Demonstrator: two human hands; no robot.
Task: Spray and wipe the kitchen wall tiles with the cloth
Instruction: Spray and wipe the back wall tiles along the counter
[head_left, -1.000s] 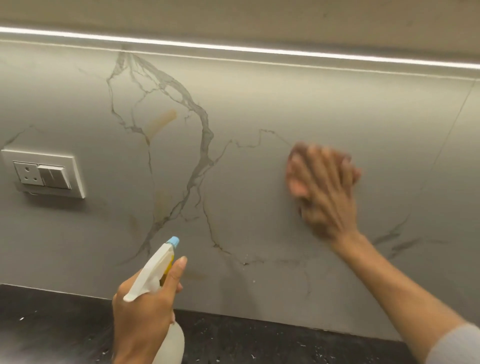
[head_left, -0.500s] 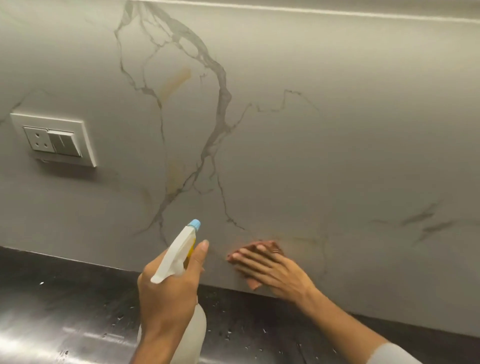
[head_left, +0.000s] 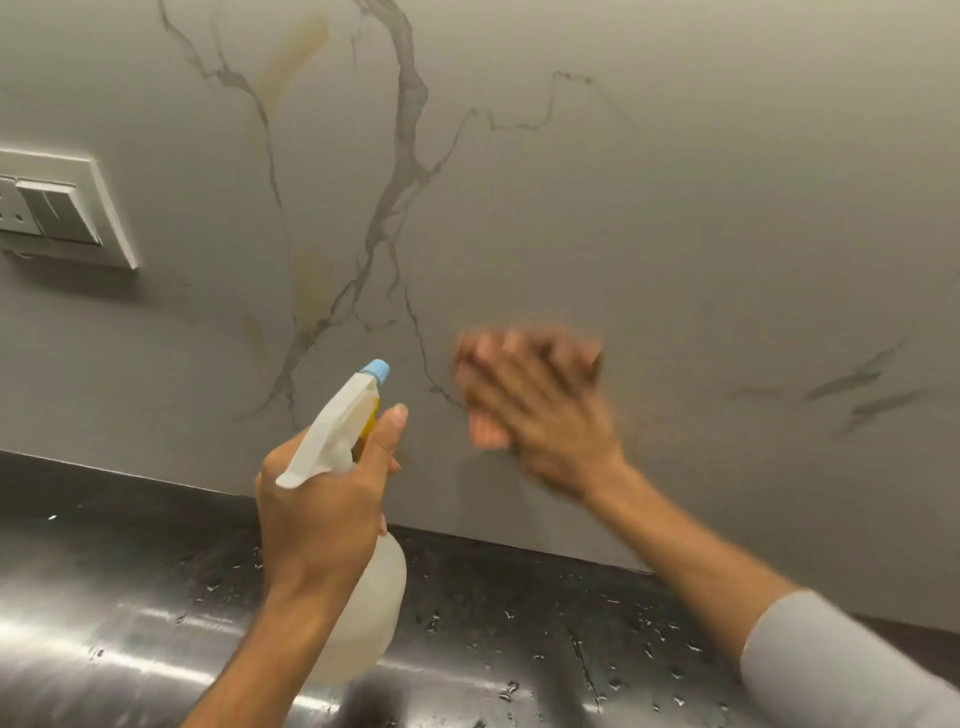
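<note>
Two bare hands work in front of a grey, marble-veined wall tile (head_left: 675, 218). The left hand (head_left: 322, 499) grips a translucent spray bottle (head_left: 363, 613) by its neck, fingers wrapped tight round it, with the forefinger stretched up beside the white trigger head (head_left: 337, 431). The blue nozzle tip (head_left: 376, 371) points up and toward the wall, near it but not touching. The bottle's round body hangs below the hand, over the dark surface (head_left: 519, 649).

The right hand (head_left: 540, 410) lies flat against the tile, low on the wall and just right of the nozzle, its fingers spread fairly wide and blurred. A brownish cloth (head_left: 592, 353) shows only as a dark edge past the fingertips, pressed between palm and tile; most of it is hidden under the hand. A grey sleeve (head_left: 831, 665) covers the right forearm at the lower right.

Yellowish-brown smears (head_left: 296, 57) mark the tile among the dark veins, upper left of the hands. A white switch plate (head_left: 67, 208) sits on the wall at the far left. The dark surface is glossy and dotted with droplets or specks.
</note>
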